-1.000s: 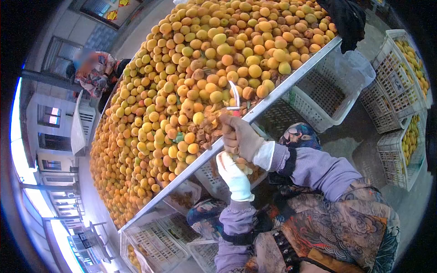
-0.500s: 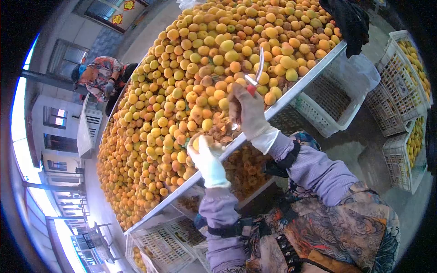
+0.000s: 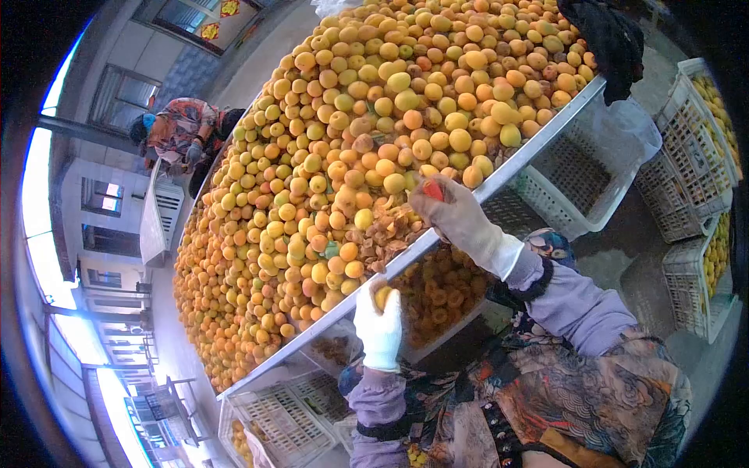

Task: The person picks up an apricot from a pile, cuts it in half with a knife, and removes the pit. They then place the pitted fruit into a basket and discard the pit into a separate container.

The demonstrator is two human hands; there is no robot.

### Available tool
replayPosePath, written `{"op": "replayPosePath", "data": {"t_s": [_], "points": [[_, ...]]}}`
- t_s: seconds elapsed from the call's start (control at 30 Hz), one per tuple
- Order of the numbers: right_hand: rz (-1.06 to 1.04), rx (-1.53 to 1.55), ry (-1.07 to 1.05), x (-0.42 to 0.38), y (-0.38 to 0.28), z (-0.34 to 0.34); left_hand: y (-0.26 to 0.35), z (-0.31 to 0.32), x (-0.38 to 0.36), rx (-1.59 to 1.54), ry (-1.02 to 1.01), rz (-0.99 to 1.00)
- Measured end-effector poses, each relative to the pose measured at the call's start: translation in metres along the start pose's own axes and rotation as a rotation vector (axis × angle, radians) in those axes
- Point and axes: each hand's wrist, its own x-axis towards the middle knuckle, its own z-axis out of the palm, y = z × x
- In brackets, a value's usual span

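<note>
Left hand (image 3: 379,327) curls round a yellow fruit (image 3: 382,297), right by the metal rim (image 3: 538,141) on the wearer's side! Right hand (image 3: 460,218), over that rim, grips a red handle (image 3: 433,189); heaped fruit (image 3: 406,100) lies beyond it.

1 yellow fruit (image 3: 382,297) sits in left hand (image 3: 379,329), red handle (image 3: 434,189) in right hand (image 3: 466,221).

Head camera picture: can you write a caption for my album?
At a heap of fruit, the left hand holds a yellow fruit and the right hand a red handle.

Yellow-orange fruit (image 3: 363,219), red handle (image 3: 433,189), lilac sleeves (image 3: 573,306)
</note>
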Motion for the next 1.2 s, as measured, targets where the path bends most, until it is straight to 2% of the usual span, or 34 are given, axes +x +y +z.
{"op": "replayPosePath", "data": {"t_s": [0.03, 0.07, 0.1, 0.13, 0.17, 0.23, 0.37, 0.47, 0.57, 0.63, 0.7, 0.73, 0.77, 0.83, 0.87, 0.9, 0.97, 1.1, 1.2], "points": [[-0.222, -0.166, 0.038, 0.0, 0.008, -0.002, -0.002, -0.002, 0.001, 0.003, 0.0, -0.001], [-0.135, -0.172, 0.005, 0.001, 0.015, -0.007, -0.003, -0.007, 0.006, 0.098, 0.044, 0.012], [-0.133, -0.167, 0.007, -0.001, 0.013, -0.009, -0.003, -0.013, 0.01, 0.193, 0.088, 0.025], [-0.08, -0.141, 0.006, -0.004, 0.009, -0.01, 0.001, -0.015, 0.022, 0.021, 0.146, 0.041], [-0.03, -0.115, 0.004, -0.006, 0.004, -0.01, 0.007, -0.015, 0.039, -0.206, 0.176, -0.03], [0.027, -0.092, -0.043, -0.01, -0.004, -0.007, 0.01, -0.014, 0.078, -0.196, 0.176, -0.013], [0.198, -0.05, -0.18, -0.016, -0.011, -0.005, -0.013, 0.007, 0.147, 0.029, 0.095, 0.237], [0.224, 0.04, -0.191, -0.014, -0.008, -0.008, -0.036, 0.014, 0.176, 0.424, -0.032, 0.331], [0.309, 0.079, -0.165, -0.013, -0.013, -0.013, -0.032, 0.016, 0.178, 0.455, -0.005, 0.287], [0.283, 0.088, -0.199, -0.011, -0.014, -0.013, -0.026, 0.013, 0.174, 0.392, -0.003, 0.241], [0.327, 0.317, -0.277, -0.013, -0.018, -0.014, -0.02, 0.008, 0.167, 0.033, 0.037, 0.134], [0.325, 0.365, -0.266, -0.015, -0.019, -0.014, -0.013, 0.003, 0.161, -0.116, 0.019, 0.166], [0.328, 0.359, -0.271, -0.015, -0.018, -0.014, -0.007, -0.001, 0.149, -0.12, 0.025, 0.162], [0.304, 0.244, -0.268, -0.015, -0.014, -0.01, 0.025, -0.012, 0.113, -0.49, -0.082, 0.042], [0.352, 0.188, -0.373, -0.017, -0.014, -0.011, 0.026, -0.015, 0.1, -0.553, -0.101, 0.004], [0.358, 0.179, -0.381, -0.022, -0.015, -0.006, 0.029, -0.017, 0.086, -0.541, -0.107, -0.043], [0.31, -0.029, -0.559, -0.032, -0.016, 0.003, 0.018, -0.021, 0.06, -0.601, -0.126, -0.042], [0.343, -0.118, -0.604, -0.055, -0.002, 0.014, 0.008, -0.027, 0.013, -0.708, -0.176, -0.131], [0.342, -0.109, -0.645, -0.076, -0.004, 0.02, -0.001, -0.024, -0.007, -0.709, -0.194, -0.093]]}}
